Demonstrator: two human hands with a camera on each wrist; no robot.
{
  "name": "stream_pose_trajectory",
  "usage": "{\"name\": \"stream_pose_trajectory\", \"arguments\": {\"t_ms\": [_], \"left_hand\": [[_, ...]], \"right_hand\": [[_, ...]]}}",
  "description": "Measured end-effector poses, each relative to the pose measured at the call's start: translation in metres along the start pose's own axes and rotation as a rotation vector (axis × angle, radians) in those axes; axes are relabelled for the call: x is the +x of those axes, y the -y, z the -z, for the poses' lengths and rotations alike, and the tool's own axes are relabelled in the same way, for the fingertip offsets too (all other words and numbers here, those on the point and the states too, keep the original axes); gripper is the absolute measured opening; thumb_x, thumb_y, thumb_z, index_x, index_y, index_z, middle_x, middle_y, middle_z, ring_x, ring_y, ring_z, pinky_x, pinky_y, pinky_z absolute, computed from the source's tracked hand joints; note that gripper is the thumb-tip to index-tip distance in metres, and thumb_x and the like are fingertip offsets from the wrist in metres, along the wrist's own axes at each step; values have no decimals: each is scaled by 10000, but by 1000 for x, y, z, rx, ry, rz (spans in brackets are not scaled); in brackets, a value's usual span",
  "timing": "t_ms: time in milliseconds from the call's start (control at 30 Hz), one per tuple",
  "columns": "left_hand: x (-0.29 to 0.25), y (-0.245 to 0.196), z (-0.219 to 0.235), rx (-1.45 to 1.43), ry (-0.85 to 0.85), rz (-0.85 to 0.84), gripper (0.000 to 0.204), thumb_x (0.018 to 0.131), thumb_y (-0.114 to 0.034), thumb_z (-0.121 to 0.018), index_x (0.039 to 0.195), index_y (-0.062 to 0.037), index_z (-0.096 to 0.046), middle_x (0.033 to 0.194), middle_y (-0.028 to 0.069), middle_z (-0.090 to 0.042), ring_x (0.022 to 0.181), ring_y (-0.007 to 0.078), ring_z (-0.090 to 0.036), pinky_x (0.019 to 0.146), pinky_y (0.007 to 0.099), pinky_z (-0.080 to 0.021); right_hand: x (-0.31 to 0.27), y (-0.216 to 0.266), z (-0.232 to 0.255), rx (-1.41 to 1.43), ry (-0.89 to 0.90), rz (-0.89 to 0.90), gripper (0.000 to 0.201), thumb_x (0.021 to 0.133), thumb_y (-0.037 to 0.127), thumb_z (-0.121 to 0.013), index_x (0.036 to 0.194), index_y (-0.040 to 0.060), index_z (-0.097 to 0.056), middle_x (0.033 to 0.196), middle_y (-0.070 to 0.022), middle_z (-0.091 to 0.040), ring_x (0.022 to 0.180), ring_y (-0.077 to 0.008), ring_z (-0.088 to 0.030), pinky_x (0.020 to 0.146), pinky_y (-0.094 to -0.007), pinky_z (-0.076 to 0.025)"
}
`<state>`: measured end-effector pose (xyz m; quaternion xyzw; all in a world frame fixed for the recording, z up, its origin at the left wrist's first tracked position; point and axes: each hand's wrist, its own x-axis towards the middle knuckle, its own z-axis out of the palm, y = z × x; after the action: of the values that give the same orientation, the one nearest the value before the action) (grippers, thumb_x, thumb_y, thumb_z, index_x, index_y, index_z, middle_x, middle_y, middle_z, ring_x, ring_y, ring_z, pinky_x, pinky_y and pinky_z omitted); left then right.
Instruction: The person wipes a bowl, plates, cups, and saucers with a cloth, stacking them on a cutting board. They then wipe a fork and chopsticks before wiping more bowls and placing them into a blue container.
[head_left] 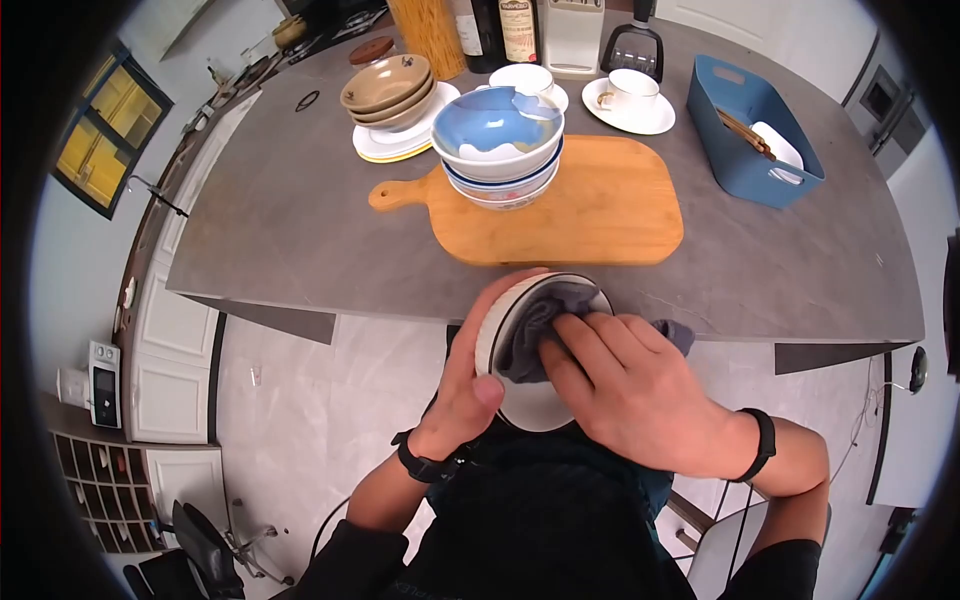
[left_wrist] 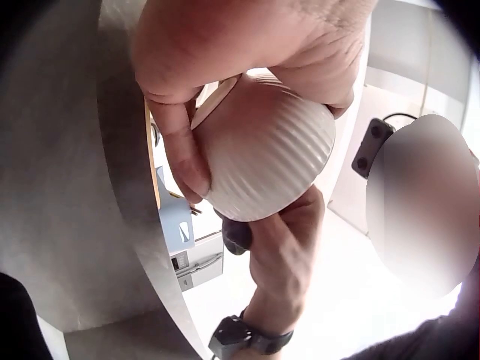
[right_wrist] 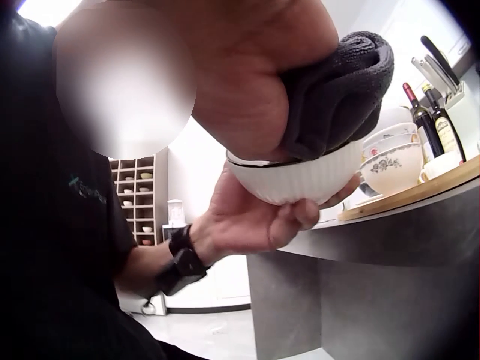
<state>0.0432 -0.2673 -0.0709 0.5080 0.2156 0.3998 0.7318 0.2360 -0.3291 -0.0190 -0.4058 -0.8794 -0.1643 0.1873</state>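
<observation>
My left hand [head_left: 467,375] grips a white ribbed bowl [left_wrist: 270,150] with a dark rim, thumb at one side and fingers round the outside. The bowl is tilted before the table's front edge, its inside turned toward my right hand [head_left: 640,390]. With curled fingers the right hand holds a dark grey cloth [right_wrist: 337,94] pressed into the bowl. Part of the cloth hangs out past the right hand in the head view. From below, the right wrist view shows the left fingers supporting the bowl's underside.
On the grey table a wooden cutting board [head_left: 600,210] bears a stack of bowls [head_left: 500,140]. Brown bowls on plates [head_left: 390,95] stand left of it. Behind are bottles [head_left: 518,35] and a cup on a saucer [head_left: 630,100]. A blue basket [head_left: 745,130] sits at the right.
</observation>
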Motion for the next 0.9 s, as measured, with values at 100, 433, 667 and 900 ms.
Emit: {"name": "stream_pose_trajectory", "arguments": {"t_ms": [100, 433, 667, 900], "left_hand": [[0, -2, -7, 45, -6, -113, 1226, 720, -757, -752, 1555, 25, -314, 1482, 185, -505, 1366, 264, -524, 1166, 393, -374], [-4, 6, 8, -228, 53, 127, 1492, 546, -901, -770, 1599, 3, -224, 1625, 144, -320, 1468, 261, -402, 1211, 445, -352], [5, 8, -20, -20, 147, -14, 1384, 654, -815, -798, 1612, -5, -213, 1580, 147, -388, 1458, 235, -412, 1206, 390, -315], [2, -3, 2, 68, 151, -42, 1328, 682, -824, -773, 1598, -10, -260, 1521, 152, -473, 1404, 244, -482, 1168, 393, -367]], "right_hand": [[-1, 0, 10, 185, 25, -98, 390, 739, 128, -663, 1109, 5, -684, 983, -111, -630, 867, -235, -582, 797, -338, -486], [-20, -2, 63, 786, -198, -244, 342, 693, -35, -723, 1035, -27, -743, 1084, -190, -694, 882, -319, -681, 777, -380, -567], [-5, 18, 3, 481, -317, -383, 417, 692, -7, -725, 1106, -40, -694, 1102, -185, -669, 887, -341, -671, 760, -404, -563], [-8, 13, 5, 904, -126, -206, 422, 798, 91, -766, 1188, 4, -630, 1116, -143, -668, 897, -336, -664, 747, -415, -538]]}}
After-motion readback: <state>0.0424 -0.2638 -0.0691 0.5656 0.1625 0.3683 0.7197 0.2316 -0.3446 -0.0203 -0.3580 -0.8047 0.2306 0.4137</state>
